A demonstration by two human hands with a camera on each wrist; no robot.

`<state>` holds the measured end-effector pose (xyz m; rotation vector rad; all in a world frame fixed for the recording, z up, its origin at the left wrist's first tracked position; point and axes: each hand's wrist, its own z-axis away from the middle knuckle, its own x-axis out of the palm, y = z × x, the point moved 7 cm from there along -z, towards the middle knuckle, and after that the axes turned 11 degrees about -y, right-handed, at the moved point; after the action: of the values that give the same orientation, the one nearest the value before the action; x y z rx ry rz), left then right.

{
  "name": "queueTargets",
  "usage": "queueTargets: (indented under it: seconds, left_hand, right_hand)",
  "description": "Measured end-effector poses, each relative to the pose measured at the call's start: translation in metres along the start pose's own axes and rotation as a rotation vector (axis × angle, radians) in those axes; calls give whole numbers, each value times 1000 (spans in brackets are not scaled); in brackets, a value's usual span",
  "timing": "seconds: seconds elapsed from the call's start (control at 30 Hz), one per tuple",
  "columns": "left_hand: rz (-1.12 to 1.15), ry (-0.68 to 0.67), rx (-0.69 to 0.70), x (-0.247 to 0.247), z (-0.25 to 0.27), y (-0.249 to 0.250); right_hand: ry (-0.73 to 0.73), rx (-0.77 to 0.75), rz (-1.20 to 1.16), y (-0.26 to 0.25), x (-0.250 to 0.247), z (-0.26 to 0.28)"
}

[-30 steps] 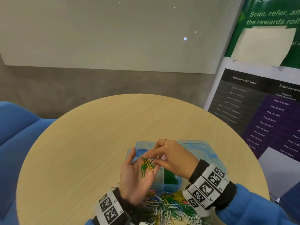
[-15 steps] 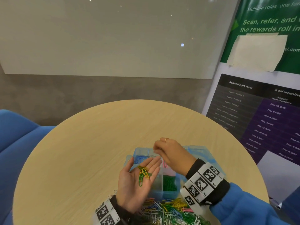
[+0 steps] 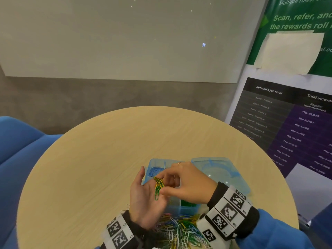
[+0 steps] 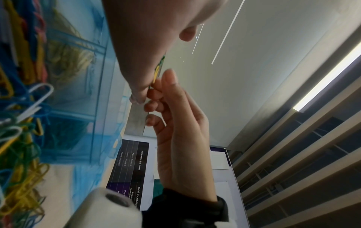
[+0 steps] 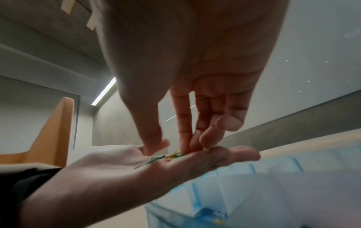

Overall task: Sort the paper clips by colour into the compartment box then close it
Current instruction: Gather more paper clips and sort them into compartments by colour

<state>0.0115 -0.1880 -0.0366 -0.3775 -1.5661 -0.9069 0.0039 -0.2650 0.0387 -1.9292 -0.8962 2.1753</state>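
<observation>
Left hand point(image 3: 143, 198) lay palm up, fingers straight and loose, over the 7 o'clock corner of the open blue compartment box point(image 3: 156, 163), carrying a small bunch of yellow and green clips point(image 3: 158, 187). Long axis of that bunch ran roughly 12 to 6 o'clock in the head view, yellow ends toward 12, green ends toward 6, along the palm toward the wrist. Right hand point(image 3: 186, 184) reached in from 3 o'clock, thumb and fingertips point(image 5: 184, 148) closing on the bunch; a firm pinch could not be told. Blue clips point(image 3: 154, 171) sat in the far-left compartment, green clips point(image 3: 187, 203) in a near one. Loose mixed pile point(image 3: 177, 230) at 6 o'clock, against the box. Clear lid point(image 3: 221, 174) open at 3 o'clock. All on a round wooden table point(image 3: 89, 168).
</observation>
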Motion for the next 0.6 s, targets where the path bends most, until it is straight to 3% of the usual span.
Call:
queueTargets:
  seconds: [0.43,0.6]
  left_hand:
    - [0,12,30,-2,-2,-3]
    - [-16,26,-8,1,0,-6]
  right_hand:
    - [190,74,-128,8,-17,3]
    - [101,74,-71,6,-6,-4]
